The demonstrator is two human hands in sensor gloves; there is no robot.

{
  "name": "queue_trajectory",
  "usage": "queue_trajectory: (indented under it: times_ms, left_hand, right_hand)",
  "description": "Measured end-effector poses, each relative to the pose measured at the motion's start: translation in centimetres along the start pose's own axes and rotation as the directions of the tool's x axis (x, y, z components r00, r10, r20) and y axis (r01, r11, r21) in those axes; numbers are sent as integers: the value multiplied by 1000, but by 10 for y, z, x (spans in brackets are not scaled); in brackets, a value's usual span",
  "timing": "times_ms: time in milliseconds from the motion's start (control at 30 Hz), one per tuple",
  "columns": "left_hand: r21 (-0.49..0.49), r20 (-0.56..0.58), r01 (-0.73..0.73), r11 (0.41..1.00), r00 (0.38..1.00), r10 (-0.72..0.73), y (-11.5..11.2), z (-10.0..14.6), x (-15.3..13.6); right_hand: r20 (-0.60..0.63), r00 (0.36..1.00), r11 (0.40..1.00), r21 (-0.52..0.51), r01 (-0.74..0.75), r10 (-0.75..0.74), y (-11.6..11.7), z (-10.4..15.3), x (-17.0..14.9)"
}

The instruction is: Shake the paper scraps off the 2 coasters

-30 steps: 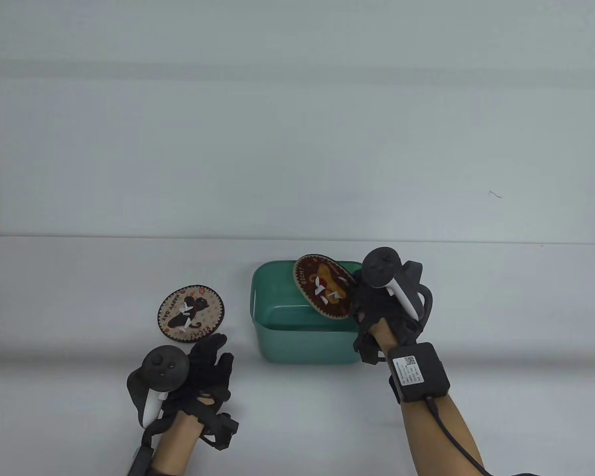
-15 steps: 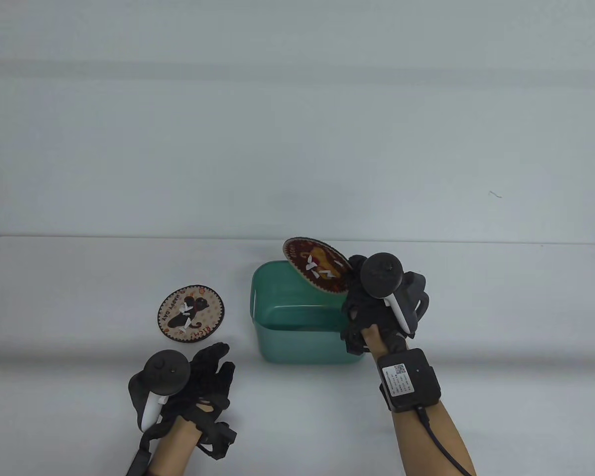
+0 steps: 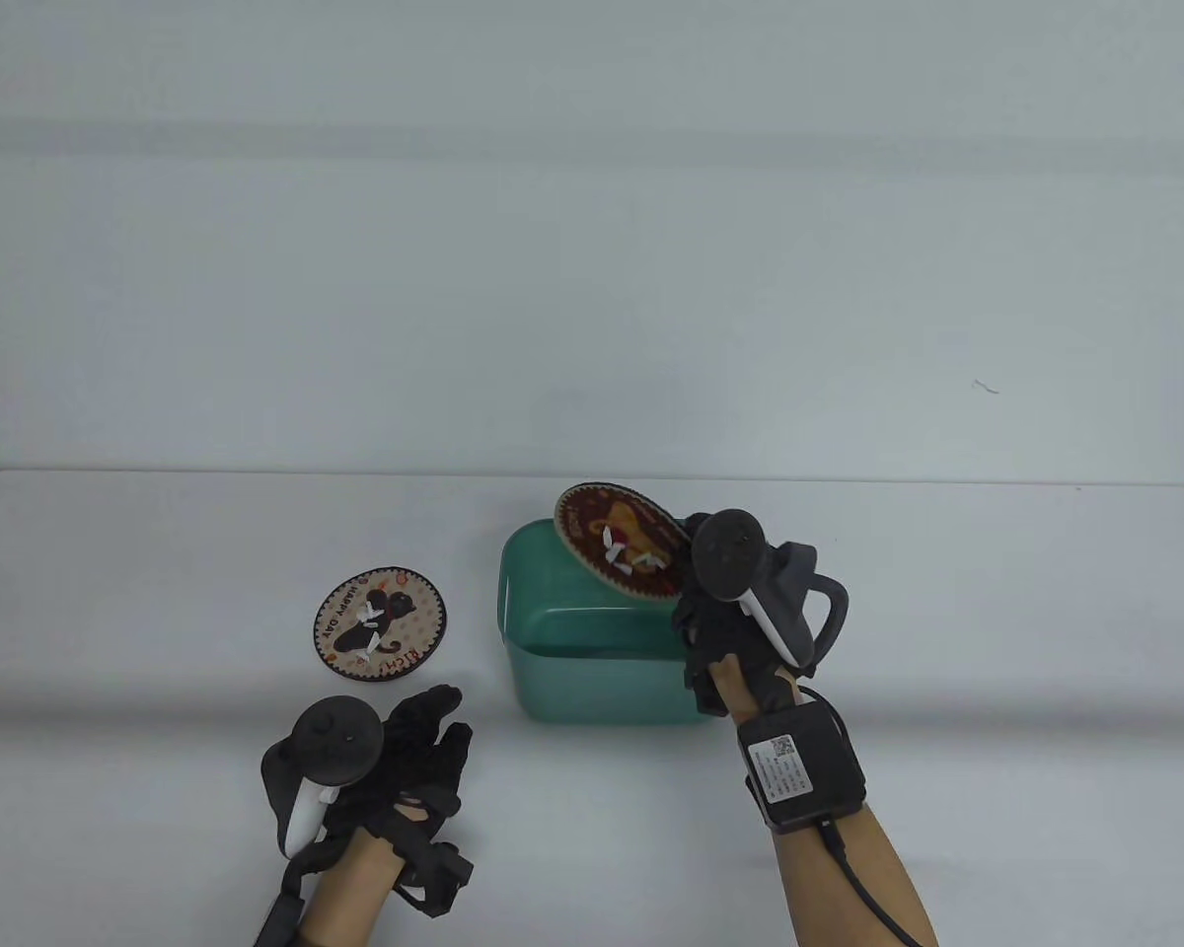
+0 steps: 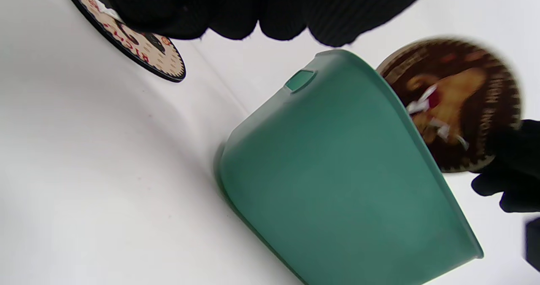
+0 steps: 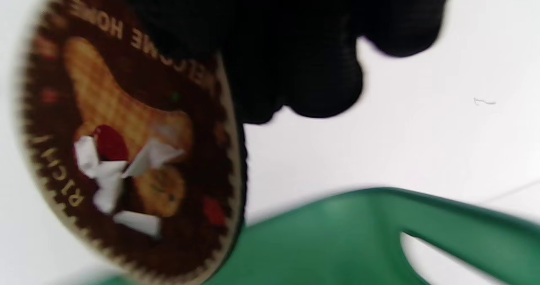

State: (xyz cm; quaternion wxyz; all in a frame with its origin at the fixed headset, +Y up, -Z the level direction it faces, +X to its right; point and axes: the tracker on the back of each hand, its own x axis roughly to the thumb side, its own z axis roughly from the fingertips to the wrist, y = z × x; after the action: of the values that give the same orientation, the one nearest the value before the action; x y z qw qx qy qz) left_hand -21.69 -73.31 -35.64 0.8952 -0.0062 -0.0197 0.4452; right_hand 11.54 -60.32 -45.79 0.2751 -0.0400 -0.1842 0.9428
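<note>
My right hand (image 3: pixel 703 602) pinches the edge of a dark brown round coaster (image 3: pixel 620 541) (image 5: pixel 126 150) (image 4: pixel 460 103) and holds it tilted above the far rim of the green bin (image 3: pixel 553 651). White paper scraps (image 5: pixel 112 167) still cling to its face. A second, beige coaster (image 3: pixel 380 621) (image 4: pixel 143 51) with a black cat picture lies flat on the table left of the bin, with white scraps (image 3: pixel 368 617) on it. My left hand (image 3: pixel 424 735) rests on the table just in front of that coaster, fingers relaxed and holding nothing.
The green plastic bin (image 4: pixel 337 184) (image 5: pixel 379 234) stands in the middle of the white table (image 3: pixel 997 641), with a handle slot in its side wall. A tiny dark mark (image 3: pixel 987 387) shows on the backdrop at the far right.
My right hand has carried the brown coaster up and leftwards, from over the bin's inside to above its far rim. The left hand and the beige coaster have barely moved.
</note>
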Motion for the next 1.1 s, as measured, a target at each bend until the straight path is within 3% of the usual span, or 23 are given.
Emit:
queue_trajectory:
  times_ms: [67,100,167,200,267,300,333,400,433,467,500,533,567,633,667,700,733,767,800,833,867,933,1100]
  left_hand:
    - [-3,-2,2,1000,1000,-2,0,0,0]
    - [-5,-3,3,1000,1000,-3,0,0,0]
    - [-9,-4,3,1000,1000,-3,-1,0,0]
    - [-11,-4,4,1000,1000,-4,-1,0,0]
    - [-14,-6,5,1000,1000,-5,-1,-1,0]
    - [-16,-7,3,1000,1000,-3,-1,-1,0]
    - [-17,-7,1,1000,1000,-2,-1,-1,0]
    - [-17,-7,2,1000,1000,-2,-1,-1,0]
    - [-18,-9,2,1000,1000,-2,-1,-1,0]
    - [-17,-10,0,1000,1000,0,-1,-1,-1]
    - [-17,-11,-2,1000,1000,2,-1,-1,-1]
    - [-18,-12,-3,1000,1000,2,-1,-1,-1]
    - [-18,-12,-1,1000,1000,0,-1,-1,-1]
    - [-20,-14,2,1000,1000,-2,-1,-2,-1]
    - [-22,-15,0,1000,1000,-1,-1,-2,-1]
    - [-24,-15,0,1000,1000,0,-2,-2,-1]
    - [-25,-14,1,1000,1000,-1,-2,-2,-1]
    - [-26,-13,4,1000,1000,-4,-1,-2,-1]
    - [-26,-13,6,1000,1000,-6,-1,-2,-1]
    - [-27,-14,5,1000,1000,-6,-1,-3,-1]
    - [-25,-13,4,1000,1000,-4,-1,-2,-1]
    - [27,-1,41,999,999,-41,4,0,5]
    - [183,163,109,977,977,-140,24,-1,56]
  right_hand:
    - [-20,992,966,230,-118,126,8,-4,4]
    - [17,969,956,162,-246,246,0,-3,3]
    - [-13,998,997,-31,-64,64,-3,-2,-1]
    - [4,999,997,64,43,-43,3,-5,0]
    - [7,984,955,237,-176,180,7,-7,4]
    - [37,966,958,124,-257,255,1,-5,2]
    - [-13,993,993,5,-119,119,0,-5,-1]
    - [-27,999,994,97,41,-39,7,-6,-2]
    - [-18,995,970,224,-92,98,12,-9,1]
    - [1,979,952,232,-199,205,10,-8,2]
    - [34,967,961,109,-254,252,4,-7,0]
    - [-11,992,992,3,-122,122,3,-5,-3]
    - [-22,1000,999,47,4,-3,7,-6,-4]
    - [-12,990,969,209,-132,138,12,-10,0]
    - [24,968,953,170,-251,250,7,-8,0]
    - [9,979,979,9,-205,205,0,-6,-4]
    - [-11,993,993,-37,-114,113,1,-6,-6]
    - [-6,1000,999,39,15,-15,6,-9,-6]
    - [-25,999,981,189,-37,43,12,-11,-5]
    - [-16,983,963,204,-176,183,9,-9,-5]
    - [16,974,968,108,-224,224,6,-9,-6]
    - [-46,998,992,120,-28,34,8,-9,-10]
    - [-24,999,990,138,40,-37,10,-9,-12]
